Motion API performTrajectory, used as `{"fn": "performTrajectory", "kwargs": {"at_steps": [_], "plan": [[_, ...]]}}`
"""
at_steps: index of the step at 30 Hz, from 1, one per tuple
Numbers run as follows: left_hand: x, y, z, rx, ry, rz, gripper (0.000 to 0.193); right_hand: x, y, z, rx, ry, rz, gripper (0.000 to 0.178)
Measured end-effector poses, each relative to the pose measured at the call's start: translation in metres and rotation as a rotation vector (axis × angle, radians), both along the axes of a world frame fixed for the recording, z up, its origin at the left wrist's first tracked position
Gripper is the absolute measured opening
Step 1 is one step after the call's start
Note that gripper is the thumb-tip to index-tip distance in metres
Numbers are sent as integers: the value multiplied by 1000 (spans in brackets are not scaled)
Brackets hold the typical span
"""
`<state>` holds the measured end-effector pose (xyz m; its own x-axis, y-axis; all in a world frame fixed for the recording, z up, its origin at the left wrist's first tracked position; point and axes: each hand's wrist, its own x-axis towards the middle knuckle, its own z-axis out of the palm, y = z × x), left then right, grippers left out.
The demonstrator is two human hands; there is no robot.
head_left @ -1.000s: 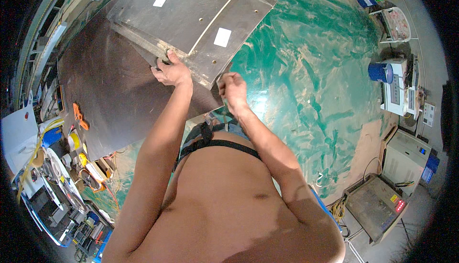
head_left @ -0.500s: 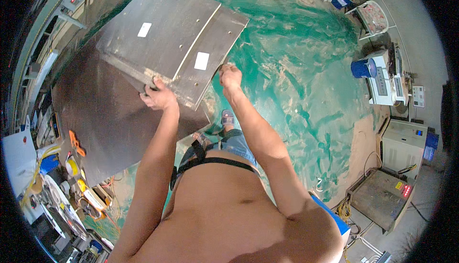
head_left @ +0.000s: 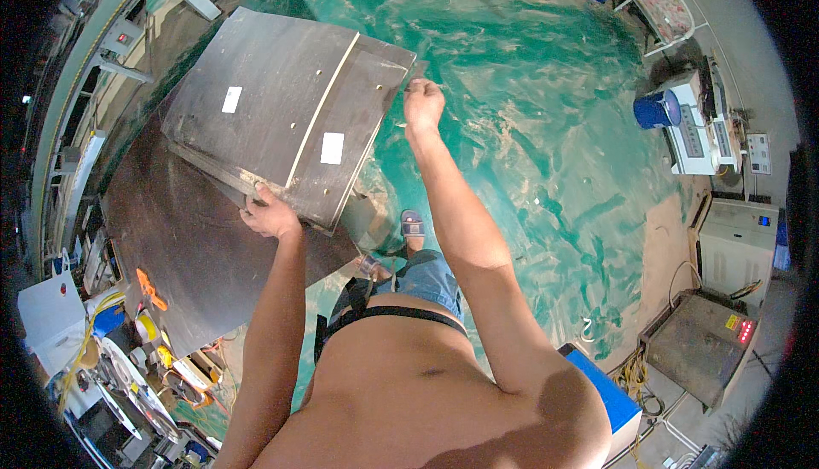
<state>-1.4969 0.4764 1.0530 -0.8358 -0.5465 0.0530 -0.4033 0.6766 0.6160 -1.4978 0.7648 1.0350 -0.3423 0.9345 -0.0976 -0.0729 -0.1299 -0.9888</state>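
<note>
The left hand (head_left: 271, 215) grips the near edge of a dark grey rectangular metal panel (head_left: 286, 119), fingers curled under it. The panel lies on a dark steel worktable (head_left: 183, 256). The right hand (head_left: 422, 102) is loosely clenched just beside the panel's far right corner, holding nothing.

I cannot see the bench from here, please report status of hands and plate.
Left hand grips near edge of grey folded metal sheet. Right hand beside its far corner, contact unclear. Nothing blocking.

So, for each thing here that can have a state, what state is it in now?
Metal plate: tilted, its near edge lifted off the dark sheet under it.
Left hand: shut on the plate's near edge.
Right hand: closed, at the plate's right corner; contact unclear.
Machine lamps: lit red.
</note>
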Motion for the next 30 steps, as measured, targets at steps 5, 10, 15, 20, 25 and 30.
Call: {"fn": "performTrajectory", "kwargs": {"at_steps": [5, 10, 15, 20, 25, 30], "plan": [[3, -1, 7, -15, 21, -22, 64, -6, 15, 1, -187, -195, 123, 17], [1, -2, 4, -40, 56, -37, 65, -13, 34, 6, -146, -45, 104, 15], [2, 3, 13, 4, -20, -15, 66, -20, 45, -2, -180, 164, 203, 14], [0, -6, 4, 3, 52, -42, 66, -24, 76, 13, -101, 51, 200, 14], [-4, -3, 0, -7, 118, -8, 62, -63, 88, 57, 635, -437, 523, 24], [12, -10, 1, 2, 50, -70, 60, -74, 61, 60, 535, -501, 917, 27]]}}
